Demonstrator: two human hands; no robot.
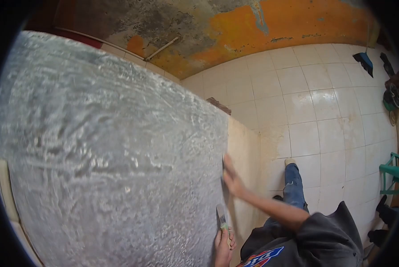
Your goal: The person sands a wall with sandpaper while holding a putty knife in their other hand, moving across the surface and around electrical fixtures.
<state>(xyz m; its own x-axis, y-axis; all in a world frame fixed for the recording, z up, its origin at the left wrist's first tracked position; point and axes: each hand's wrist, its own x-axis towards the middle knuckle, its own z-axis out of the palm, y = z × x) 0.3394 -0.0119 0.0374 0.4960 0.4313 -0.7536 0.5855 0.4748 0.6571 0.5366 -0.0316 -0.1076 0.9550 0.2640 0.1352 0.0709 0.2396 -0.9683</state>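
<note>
two hands work at the slab (110, 151) edge: your right hand (233, 179) lies flat, open, against it; your left hand (223, 247), directly below, grips a scraper (221, 218), blade pointing up along it.

I see a white tiled floor (324, 98) below me, its square tiles glossy with thin dark joints. Near the foot of the wall the tiles carry a pale, dusty smear (275, 142). A shoe (290, 161) rests flat on a tile just beside that smear. At the far right, a blue dustpan (365, 61) lies on the floor, with a dark green wheeled tool (390, 99) near it. Lower on the right edge, a green frame stand (391, 173) sits on the tiles, well apart from the shoe.
</note>
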